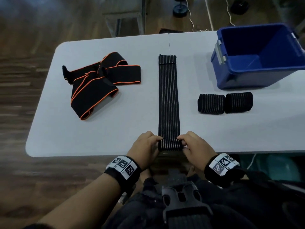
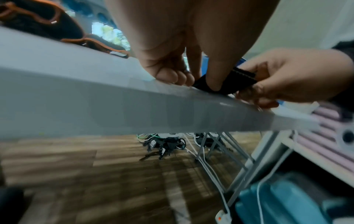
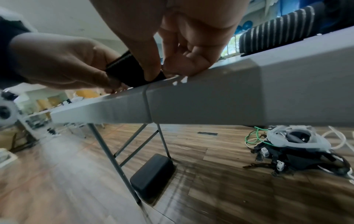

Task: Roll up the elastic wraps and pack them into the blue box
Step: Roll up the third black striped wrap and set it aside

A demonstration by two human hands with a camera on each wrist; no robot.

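Observation:
A long black striped elastic wrap [image 1: 168,100] lies flat down the middle of the white table [image 1: 99,129]. Its near end [image 2: 226,84] sits at the table's front edge. My left hand [image 1: 146,146] pinches that end from the left, thumb on the fabric, and my right hand [image 1: 194,146] pinches it from the right [image 3: 134,71]. Two rolled striped wraps [image 1: 225,103] lie side by side at the right. The blue box [image 1: 257,57] stands open behind them, with nothing visible inside. A loose black wrap with orange edging [image 1: 100,81] lies heaped at the left.
The table's front edge [image 2: 134,106] runs right under both hands. Below are metal folding legs [image 3: 114,159], a black case [image 3: 153,172] and a pile of cables [image 3: 298,145] on the wooden floor. A teal bin [image 2: 287,201] stands at my right.

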